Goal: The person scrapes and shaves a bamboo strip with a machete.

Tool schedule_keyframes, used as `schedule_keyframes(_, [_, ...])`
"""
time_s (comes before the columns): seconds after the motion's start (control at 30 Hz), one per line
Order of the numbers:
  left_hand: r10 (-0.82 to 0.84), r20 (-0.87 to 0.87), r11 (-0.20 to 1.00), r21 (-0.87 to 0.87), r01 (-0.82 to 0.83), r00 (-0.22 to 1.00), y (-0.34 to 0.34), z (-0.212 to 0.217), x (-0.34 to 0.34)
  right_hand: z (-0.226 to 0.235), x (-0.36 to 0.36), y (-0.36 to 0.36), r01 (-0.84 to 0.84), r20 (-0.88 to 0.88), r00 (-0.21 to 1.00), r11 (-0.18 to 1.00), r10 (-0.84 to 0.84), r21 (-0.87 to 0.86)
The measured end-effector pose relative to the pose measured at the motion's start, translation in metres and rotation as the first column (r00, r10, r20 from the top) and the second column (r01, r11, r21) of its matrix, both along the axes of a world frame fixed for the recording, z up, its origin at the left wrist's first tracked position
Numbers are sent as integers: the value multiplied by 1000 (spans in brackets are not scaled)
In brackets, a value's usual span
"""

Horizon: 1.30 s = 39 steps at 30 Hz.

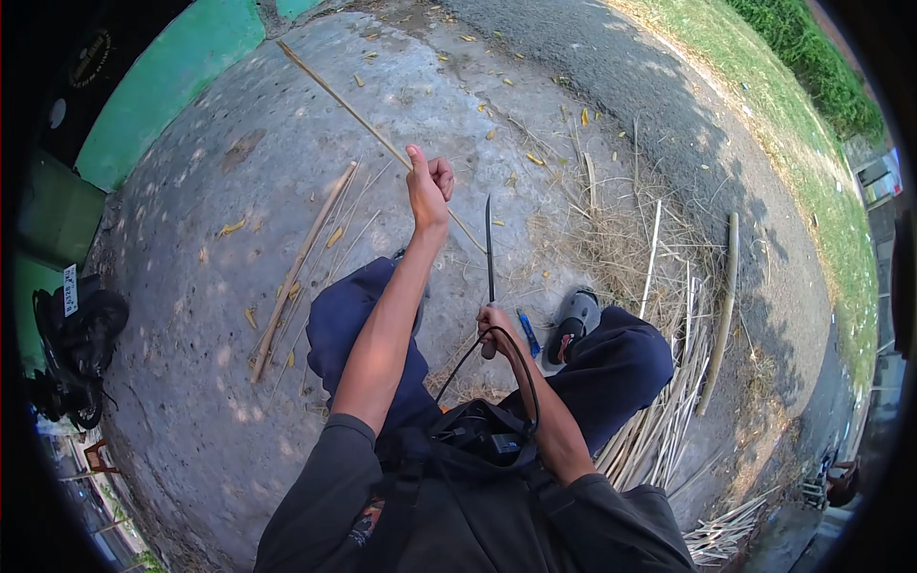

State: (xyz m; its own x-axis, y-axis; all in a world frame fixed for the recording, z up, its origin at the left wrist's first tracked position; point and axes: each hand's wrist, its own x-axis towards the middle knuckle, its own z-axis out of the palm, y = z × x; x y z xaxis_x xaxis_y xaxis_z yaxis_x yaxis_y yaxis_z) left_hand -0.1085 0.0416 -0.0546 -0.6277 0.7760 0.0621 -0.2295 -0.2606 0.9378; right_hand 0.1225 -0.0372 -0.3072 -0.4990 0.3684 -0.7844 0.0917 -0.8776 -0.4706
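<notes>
In the head view, the left hand is near the upper middle of the frame, its fingers curled round a long, thin, pale stick and its thumb pointing toward the top of the frame along it. The stick runs through this grip on a slant: the longer part stretches from the fist to the upper left of the frame, and the shorter part comes out below the fist and slopes down to the right, toward the centre. There its lower end meets the line of a knife; whether it touches the blade cannot be told. The right hand, just below the centre, is closed around the knife's handle, with the narrow dark blade pointing to the top of the frame. The stick's lower end therefore lies above the right hand, beside the blade and apart from the fingers. Just right of that hand, a blue tool lies on the grey ground, near a grey shoe. Left of centre, a thicker pole lies slanted on the ground, well apart from both hands. At the lower right are a heap of pale strips and, beside it, a curved pole; dry shavings spread above the heap.
</notes>
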Motion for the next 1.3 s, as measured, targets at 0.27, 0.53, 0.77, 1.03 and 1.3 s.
schedule_keyframes(0.27, [-29,38,1000,8,29,999,10,2,8,-31,52,-5,-107,206,974,992,90,72])
schedule_keyframes(0.53, [24,-29,1000,-2,-24,999,4,1,1,-6,34,-16,-134,-17,990,982,138,133])
schedule_keyframes(0.77, [4,-20,1000,6,-4,1000,6,1,14,-33,78,-22,-261,424,884,961,198,95])
schedule_keyframes(1.03, [24,-31,1000,-3,-24,999,8,5,8,-26,81,-33,-185,119,977,981,177,55])
schedule_keyframes(1.3, [-10,-1,1000,10,10,1000,9,1,11,-33,89,-29,-139,100,986,989,133,53])
